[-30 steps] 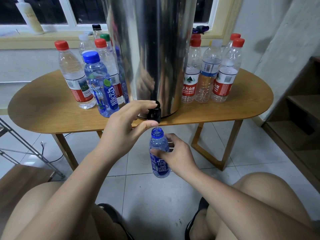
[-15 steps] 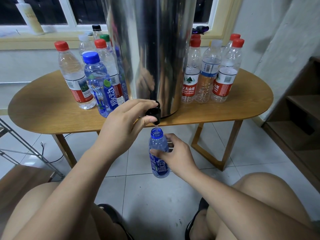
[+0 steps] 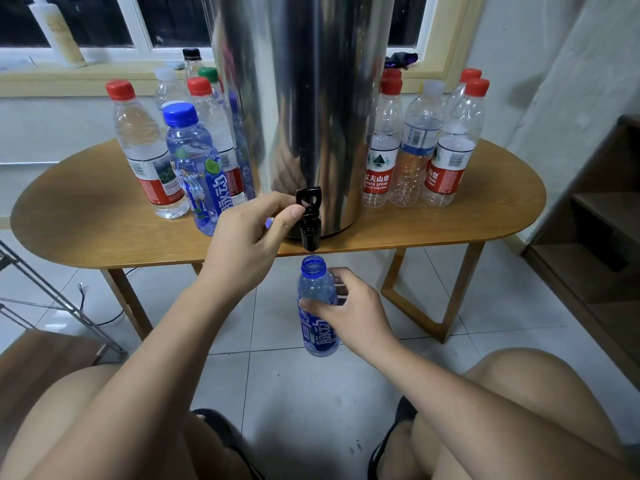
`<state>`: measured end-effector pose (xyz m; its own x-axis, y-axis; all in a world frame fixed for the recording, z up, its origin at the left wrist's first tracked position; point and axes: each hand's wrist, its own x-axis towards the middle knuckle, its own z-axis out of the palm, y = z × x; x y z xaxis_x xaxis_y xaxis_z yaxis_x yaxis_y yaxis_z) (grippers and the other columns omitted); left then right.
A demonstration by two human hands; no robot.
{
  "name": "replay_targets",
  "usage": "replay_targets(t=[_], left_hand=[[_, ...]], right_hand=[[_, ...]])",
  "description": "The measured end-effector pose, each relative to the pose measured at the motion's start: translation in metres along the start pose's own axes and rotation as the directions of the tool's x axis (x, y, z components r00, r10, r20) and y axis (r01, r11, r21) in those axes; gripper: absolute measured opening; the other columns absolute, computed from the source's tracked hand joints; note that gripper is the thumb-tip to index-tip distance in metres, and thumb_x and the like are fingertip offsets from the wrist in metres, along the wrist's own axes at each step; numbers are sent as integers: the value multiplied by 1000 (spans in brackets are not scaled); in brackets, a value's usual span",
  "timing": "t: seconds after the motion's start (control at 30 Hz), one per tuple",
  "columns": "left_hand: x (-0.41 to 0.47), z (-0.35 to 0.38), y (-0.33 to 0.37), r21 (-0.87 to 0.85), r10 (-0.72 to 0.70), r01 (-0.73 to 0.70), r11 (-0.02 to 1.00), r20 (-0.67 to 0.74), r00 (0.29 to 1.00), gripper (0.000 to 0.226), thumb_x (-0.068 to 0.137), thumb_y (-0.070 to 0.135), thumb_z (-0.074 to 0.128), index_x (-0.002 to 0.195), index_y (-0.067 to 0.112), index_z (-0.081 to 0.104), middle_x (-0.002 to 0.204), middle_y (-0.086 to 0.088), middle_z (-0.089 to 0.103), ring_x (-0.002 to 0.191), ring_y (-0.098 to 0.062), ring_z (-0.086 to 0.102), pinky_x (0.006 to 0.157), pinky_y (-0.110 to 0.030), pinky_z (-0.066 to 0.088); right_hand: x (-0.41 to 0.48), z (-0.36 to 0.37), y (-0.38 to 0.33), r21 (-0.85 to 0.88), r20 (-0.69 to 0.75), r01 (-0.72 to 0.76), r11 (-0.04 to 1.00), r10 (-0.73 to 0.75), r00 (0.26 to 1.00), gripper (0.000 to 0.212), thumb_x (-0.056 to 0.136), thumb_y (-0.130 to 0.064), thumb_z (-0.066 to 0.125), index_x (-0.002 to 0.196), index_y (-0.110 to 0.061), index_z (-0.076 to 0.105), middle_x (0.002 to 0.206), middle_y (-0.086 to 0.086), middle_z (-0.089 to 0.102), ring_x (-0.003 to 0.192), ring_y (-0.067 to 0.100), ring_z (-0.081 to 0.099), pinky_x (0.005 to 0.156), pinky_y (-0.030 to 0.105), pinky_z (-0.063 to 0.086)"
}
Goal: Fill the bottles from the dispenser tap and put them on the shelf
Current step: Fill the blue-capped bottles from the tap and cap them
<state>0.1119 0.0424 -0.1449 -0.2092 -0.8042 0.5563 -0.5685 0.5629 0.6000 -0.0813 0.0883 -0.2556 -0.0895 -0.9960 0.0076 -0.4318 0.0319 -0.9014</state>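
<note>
Nearest the camera, the person's bare knees (image 3: 540,386) frame a grey tiled floor (image 3: 304,393), and both forearms reach forward between them. The right hand (image 3: 349,317) grasps an uncapped blue sports bottle (image 3: 320,337) around its upper body, fingers wrapped behind and thumb across the front. The bottle is held upright in the air below the table edge, its open mouth directly under the spout, near it but not touching.

Just above, the left hand (image 3: 252,233) is at the black tap (image 3: 309,223). Its fingers are curled, with the thumb tip and forefinger against the tap's left side just below the lever, which stands upright. Whether they actually pinch the tap cannot be told.

The tap juts from the base of a tall stainless-steel dispenser (image 3: 304,98) standing at the front edge of an oval wooden table (image 3: 104,230). Left of the dispenser stands a cluster of capped bottles, a blue-capped sports bottle (image 3: 194,157) in front and a red-capped water bottle (image 3: 145,150) beside it. To the right stand more clear bottles, a red-capped bottle with a red label (image 3: 379,147) in front.

Beyond them, a pale bottle (image 3: 59,32) stands on the window sill (image 3: 52,81). At the far right is a dark wooden shelf (image 3: 602,220).
</note>
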Motion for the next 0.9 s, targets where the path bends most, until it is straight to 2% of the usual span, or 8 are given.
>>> replay_targets(t=[0.1,0.17,0.3,0.43,0.53,0.7,0.8,0.9], left_hand=[[-3,-6,-9,-34,-48,48,998,0,999,28,112,46,58,116,27,77,97,8,78,93,-12,73,79,-43,60],[-4,-13,-16,-17,-82,82,997,-25,996,27,111,46,59,114,27,78,96,5,79,91,-12,74,81,-43,60],[-10,-19,-41,151,-111,112,982,-18,994,14,104,34,71,112,25,78,104,13,77,97,-4,70,88,-35,58],[-16,-18,-67,345,-201,157,925,98,975,30,98,38,77,126,27,72,120,5,71,114,-18,63,92,-44,57],[-19,-12,-74,435,-208,118,893,166,964,43,97,44,75,136,28,68,128,0,70,119,-26,60,95,-50,56],[-20,-9,-76,447,-161,75,892,158,974,38,97,41,76,132,30,70,123,3,72,115,-27,60,91,-55,56],[-24,-8,-71,362,-132,72,929,144,981,32,95,35,81,125,31,73,114,7,72,106,-21,63,86,-45,57],[-31,-8,-58,183,-142,114,976,145,979,30,92,34,86,120,31,77,109,15,74,99,-5,67,83,-20,50]], right_hand=[[-1,-1,-1,10,-3,8,1000,-8,1000,59,79,-52,92,129,-37,64,122,-20,72,109,5,69,91,32,63],[-2,-2,-1,9,6,10,1000,-10,1000,61,79,-51,92,131,-37,63,123,-20,72,110,5,69,89,28,62],[-4,-2,-1,19,6,13,1000,-14,1000,60,78,-52,93,129,-38,63,120,-22,72,109,2,69,88,25,61],[-5,-2,-2,9,9,18,1000,-18,1000,64,78,-53,93,132,-37,63,123,-21,72,110,1,68,88,23,60],[-8,-3,-3,11,21,17,1000,-18,1000,65,79,-52,93,134,-36,62,124,-21,71,110,0,67,87,22,61],[-10,-4,-1,30,34,14,999,-15,999,66,78,-52,93,135,-37,62,124,-21,72,111,1,69,89,25,62],[-10,-5,1,31,34,17,999,-18,999,66,78,-53,93,134,-37,62,124,-21,72,111,2,69,90,28,63],[-11,-5,2,20,38,19,1000,-20,999,65,77,-56,93,132,-39,62,123,-23,72,111,1,69,92,32,64]])
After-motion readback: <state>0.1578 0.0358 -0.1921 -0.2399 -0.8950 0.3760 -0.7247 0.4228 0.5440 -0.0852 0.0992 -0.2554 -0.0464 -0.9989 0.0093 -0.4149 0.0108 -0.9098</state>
